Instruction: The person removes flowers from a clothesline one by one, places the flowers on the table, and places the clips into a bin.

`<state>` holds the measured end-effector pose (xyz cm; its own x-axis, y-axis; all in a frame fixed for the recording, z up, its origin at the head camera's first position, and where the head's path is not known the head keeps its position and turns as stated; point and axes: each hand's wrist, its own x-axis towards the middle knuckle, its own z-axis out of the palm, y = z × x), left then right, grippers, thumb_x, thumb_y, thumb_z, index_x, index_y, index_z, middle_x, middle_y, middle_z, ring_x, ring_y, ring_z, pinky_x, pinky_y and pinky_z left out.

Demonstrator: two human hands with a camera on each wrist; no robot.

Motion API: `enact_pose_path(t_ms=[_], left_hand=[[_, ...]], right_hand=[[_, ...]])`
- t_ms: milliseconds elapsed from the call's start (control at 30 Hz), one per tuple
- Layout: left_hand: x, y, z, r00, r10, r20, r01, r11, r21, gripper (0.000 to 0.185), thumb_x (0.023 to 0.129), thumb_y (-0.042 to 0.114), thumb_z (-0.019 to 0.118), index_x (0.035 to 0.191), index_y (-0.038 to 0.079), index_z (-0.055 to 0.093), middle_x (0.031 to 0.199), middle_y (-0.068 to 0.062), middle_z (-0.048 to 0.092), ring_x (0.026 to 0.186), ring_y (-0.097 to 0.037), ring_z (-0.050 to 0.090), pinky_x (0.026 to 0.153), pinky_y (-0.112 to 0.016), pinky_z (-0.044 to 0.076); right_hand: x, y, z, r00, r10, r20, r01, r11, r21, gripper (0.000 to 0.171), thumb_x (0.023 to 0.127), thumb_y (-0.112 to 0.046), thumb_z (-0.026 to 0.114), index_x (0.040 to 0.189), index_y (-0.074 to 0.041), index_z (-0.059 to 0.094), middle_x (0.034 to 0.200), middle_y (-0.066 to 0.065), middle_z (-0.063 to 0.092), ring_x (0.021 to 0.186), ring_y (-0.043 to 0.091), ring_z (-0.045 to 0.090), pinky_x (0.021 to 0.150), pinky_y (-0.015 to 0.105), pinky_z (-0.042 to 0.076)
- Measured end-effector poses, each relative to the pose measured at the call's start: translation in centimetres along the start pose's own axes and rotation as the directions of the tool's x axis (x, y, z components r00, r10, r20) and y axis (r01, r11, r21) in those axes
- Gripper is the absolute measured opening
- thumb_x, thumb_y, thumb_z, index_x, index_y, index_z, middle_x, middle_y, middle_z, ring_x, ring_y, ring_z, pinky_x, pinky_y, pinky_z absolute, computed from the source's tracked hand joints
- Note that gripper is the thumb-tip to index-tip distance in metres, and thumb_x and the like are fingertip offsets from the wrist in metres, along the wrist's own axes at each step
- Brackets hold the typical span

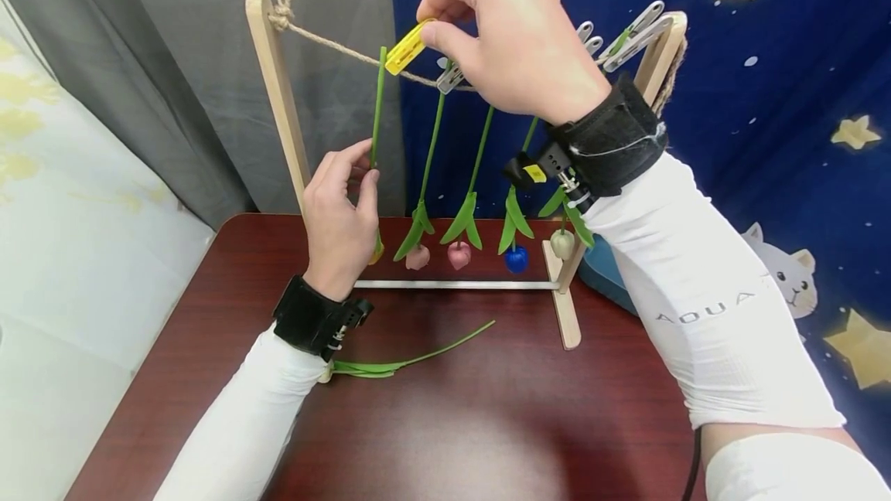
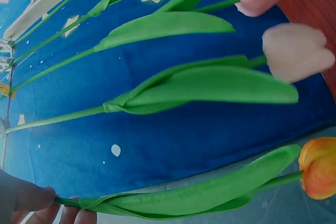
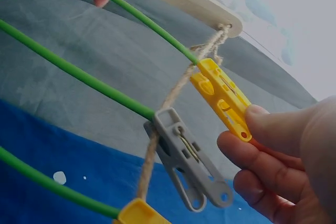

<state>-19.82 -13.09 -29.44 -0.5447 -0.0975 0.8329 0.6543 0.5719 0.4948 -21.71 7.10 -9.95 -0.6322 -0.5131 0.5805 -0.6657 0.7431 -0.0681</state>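
A wooden rack (image 1: pixel 278 99) carries a twine line (image 3: pixel 173 98) from which several fake tulips hang head down. My right hand (image 1: pixel 431 25) pinches a yellow clothespin (image 1: pixel 407 46) (image 3: pixel 223 98) that sits on the line at the top end of a green stem (image 1: pixel 377 114). My left hand (image 1: pixel 365 165) holds that stem lower down between thumb and fingers (image 2: pixel 31 200). The stem ends in an orange tulip (image 2: pixel 318 167). A grey clothespin (image 3: pixel 186 156) grips the neighbouring stem beside it. Two pink tulips (image 1: pixel 418 257), (image 1: pixel 459 254) hang just to the right.
A blue tulip (image 1: pixel 516 258) and a cream one (image 1: pixel 562 243) hang further right. Spare grey clothespins (image 1: pixel 636 37) sit by the right post. One loose tulip stem (image 1: pixel 411 358) lies on the dark red table (image 1: pixel 487 408). A blue star cloth (image 1: pixel 766 99) hangs behind.
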Motion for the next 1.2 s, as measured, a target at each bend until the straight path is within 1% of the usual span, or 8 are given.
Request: enact_pose_path(t_ms=[133, 267, 433, 567, 833, 933, 1067, 1200], left_hand=[[-0.4, 0.4, -0.6, 1.0, -0.008, -0.007, 0.008, 1.0, -0.006, 0.029, 0.103, -0.001, 0.066, 0.132, -0.001, 0.07, 0.104, -0.018, 0.067, 0.093, -0.03, 0.067, 0.078, -0.043, 0.051], [-0.7, 1.1, -1.4, 1.0, -0.016, -0.018, 0.015, 1.0, -0.02, 0.03, 0.102, -0.002, 0.067, 0.132, 0.0, 0.071, 0.103, -0.017, 0.068, 0.092, -0.028, 0.067, 0.077, -0.038, 0.05], [-1.2, 1.8, -2.4, 1.0, 0.004, -0.002, -0.004, 1.0, 0.0, 0.03, 0.103, -0.001, 0.066, 0.132, 0.0, 0.071, 0.104, -0.016, 0.068, 0.091, -0.026, 0.066, 0.076, -0.032, 0.05], [-1.8, 2.4, -3.0, 0.999, 0.035, 0.017, -0.035, 0.999, 0.014, 0.031, 0.102, -0.002, 0.066, 0.133, 0.0, 0.071, 0.104, -0.017, 0.068, 0.093, -0.027, 0.065, 0.076, -0.032, 0.049], [-3.5, 3.1, -3.7, 0.99, 0.091, 0.105, -0.098, 0.993, 0.065, 0.034, 0.101, -0.003, 0.068, 0.134, 0.0, 0.071, 0.105, -0.018, 0.068, 0.095, -0.03, 0.065, 0.079, -0.037, 0.053], [-4.4, 3.2, -3.9, 0.983, 0.101, 0.153, -0.115, 0.989, 0.091, 0.035, 0.1, -0.003, 0.069, 0.135, 0.0, 0.071, 0.107, -0.017, 0.068, 0.095, -0.03, 0.065, 0.08, -0.038, 0.054], [-5.6, 3.1, -4.1, 0.966, 0.127, 0.225, -0.159, 0.979, 0.127, 0.04, 0.097, -0.007, 0.072, 0.135, 0.002, 0.071, 0.107, -0.015, 0.068, 0.093, -0.029, 0.064, 0.077, -0.038, 0.054], [-6.7, 3.1, -3.9, 0.942, 0.172, 0.289, -0.219, 0.966, 0.137, 0.047, 0.091, -0.012, 0.076, 0.135, 0.003, 0.072, 0.105, -0.013, 0.069, 0.092, -0.028, 0.062, 0.073, -0.038, 0.058]], right_hand=[[-0.9, 0.2, -0.5, 0.999, 0.005, -0.046, -0.005, 1.0, -0.002, 0.038, 0.107, -0.037, 0.064, 0.13, -0.009, 0.076, 0.124, 0.009, 0.074, 0.121, 0.023, 0.052, 0.115, 0.045, 0.013], [-2.3, 0.3, -1.3, 0.993, -0.041, -0.112, 0.039, 0.999, -0.021, 0.039, 0.107, -0.038, 0.063, 0.129, -0.009, 0.076, 0.123, 0.009, 0.074, 0.12, 0.025, 0.054, 0.114, 0.047, 0.015], [-4.4, 0.7, -2.1, 0.977, -0.113, -0.18, 0.107, 0.993, -0.046, 0.039, 0.108, -0.039, 0.063, 0.126, -0.008, 0.077, 0.115, 0.01, 0.075, 0.115, 0.029, 0.056, 0.105, 0.049, 0.022], [-6.2, 1.2, -2.4, 0.973, -0.116, -0.198, 0.11, 0.993, -0.042, 0.036, 0.106, -0.037, 0.067, 0.126, -0.008, 0.077, 0.112, 0.01, 0.075, 0.113, 0.03, 0.056, 0.097, 0.048, 0.023], [-10.7, 3.1, -2.6, 0.976, -0.055, -0.211, 0.06, 0.998, 0.017, 0.034, 0.098, -0.025, 0.077, 0.125, -0.005, 0.077, 0.109, 0.014, 0.074, 0.103, 0.031, 0.056, 0.088, 0.049, 0.029], [-12.7, 4.2, -2.5, 0.977, -0.01, -0.211, 0.015, 1.0, 0.024, 0.035, 0.096, -0.022, 0.079, 0.125, -0.004, 0.077, 0.107, 0.016, 0.074, 0.099, 0.032, 0.056, 0.083, 0.045, 0.027], [-15.4, 5.8, -2.3, 0.971, 0.09, -0.222, -0.081, 0.995, 0.051, 0.036, 0.09, -0.017, 0.082, 0.123, -0.004, 0.078, 0.101, 0.015, 0.073, 0.095, 0.026, 0.056, 0.08, 0.041, 0.025], [-18.1, 7.4, -2.3, 0.956, 0.183, -0.231, -0.173, 0.983, 0.06, 0.038, 0.086, -0.014, 0.084, 0.122, -0.004, 0.078, 0.097, 0.013, 0.069, 0.092, 0.012, 0.052, 0.079, 0.038, 0.027]])
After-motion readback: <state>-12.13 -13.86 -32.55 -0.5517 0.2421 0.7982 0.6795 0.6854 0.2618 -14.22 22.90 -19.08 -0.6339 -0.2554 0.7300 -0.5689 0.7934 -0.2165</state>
